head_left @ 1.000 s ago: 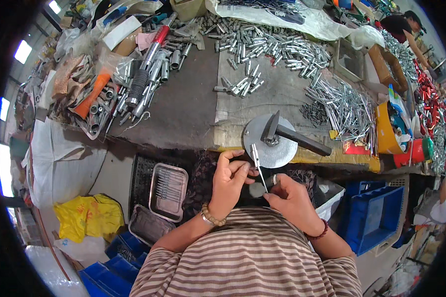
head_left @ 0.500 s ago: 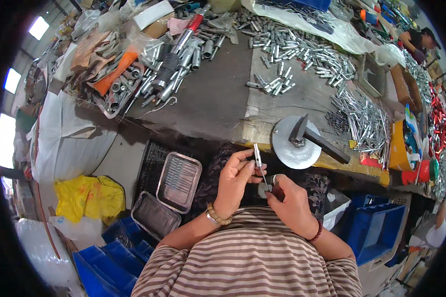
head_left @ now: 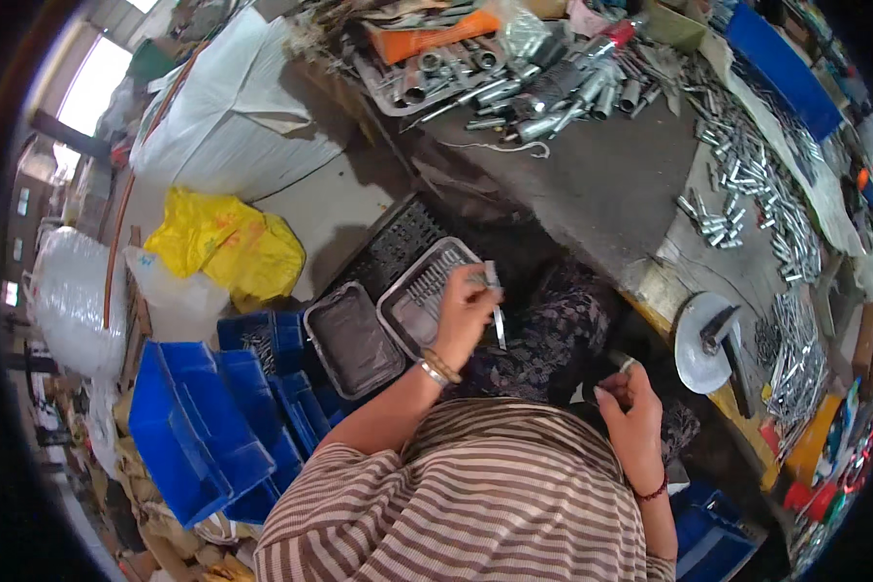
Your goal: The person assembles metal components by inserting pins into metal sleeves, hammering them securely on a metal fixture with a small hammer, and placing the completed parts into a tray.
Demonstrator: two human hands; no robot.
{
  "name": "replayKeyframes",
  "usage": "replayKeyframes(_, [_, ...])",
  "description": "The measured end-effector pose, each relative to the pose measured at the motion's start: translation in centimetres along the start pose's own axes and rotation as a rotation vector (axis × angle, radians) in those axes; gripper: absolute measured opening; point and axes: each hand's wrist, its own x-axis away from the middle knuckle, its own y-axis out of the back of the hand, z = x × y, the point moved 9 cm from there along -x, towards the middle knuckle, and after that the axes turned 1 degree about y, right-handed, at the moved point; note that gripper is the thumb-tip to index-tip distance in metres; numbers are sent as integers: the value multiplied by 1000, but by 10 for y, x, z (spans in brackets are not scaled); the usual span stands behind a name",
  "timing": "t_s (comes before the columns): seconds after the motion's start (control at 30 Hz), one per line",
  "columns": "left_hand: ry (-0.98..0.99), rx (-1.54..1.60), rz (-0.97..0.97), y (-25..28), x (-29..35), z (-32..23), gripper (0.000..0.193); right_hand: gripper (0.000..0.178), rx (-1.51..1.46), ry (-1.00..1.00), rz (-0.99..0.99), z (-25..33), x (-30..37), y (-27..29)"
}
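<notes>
My left hand (head_left: 464, 312) is closed on a slim silver metal part (head_left: 499, 328), a short cylinder end with a thin strip hanging below it; its exact kind is unclear. It hovers over the right edge of a metal tray (head_left: 394, 328), where a row of similar slim silver parts (head_left: 436, 279) lies. Beside that tray stands a second metal tray (head_left: 357, 388) with a dark bottom. Above my lap, my right hand (head_left: 634, 415) has its fingers curled together, with a small greyish thing near the fingertips that I cannot make out.
The grey workbench (head_left: 601, 184) holds heaped metal sockets (head_left: 572, 92) and loose silver pieces (head_left: 723, 221). At its edge a hammer (head_left: 733, 359) rests on a round metal block (head_left: 696, 361). Blue bins (head_left: 194, 427) and a yellow bag (head_left: 228, 242) lie to the left.
My view has turned left. My left hand has carried the silver part away from my right hand toward the trays. My right hand has let go of the part and stays near my lap.
</notes>
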Motion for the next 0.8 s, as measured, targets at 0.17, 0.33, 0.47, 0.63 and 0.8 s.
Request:
replayKeyframes(0.17, [-225,-563,-443,167,-16,147,43,27,-45,-45,79,-16,3,-12])
replayKeyframes(0.33, [429,-443,-456,186,-18,203,38,27,-80,-61,73,-19,3,-17])
replayKeyframes(0.47, [393,-562,-493,210,-40,249,35,29,-51,-77,114,-16,3,-19])
replayKeyframes(0.63, [314,-371,-643,273,-56,301,43,30,-123,-87,151,-19,5,-19])
replayKeyframes(0.8, [-41,-818,-575,169,-64,224,41,23,16,-89,36,-26,10,-11])
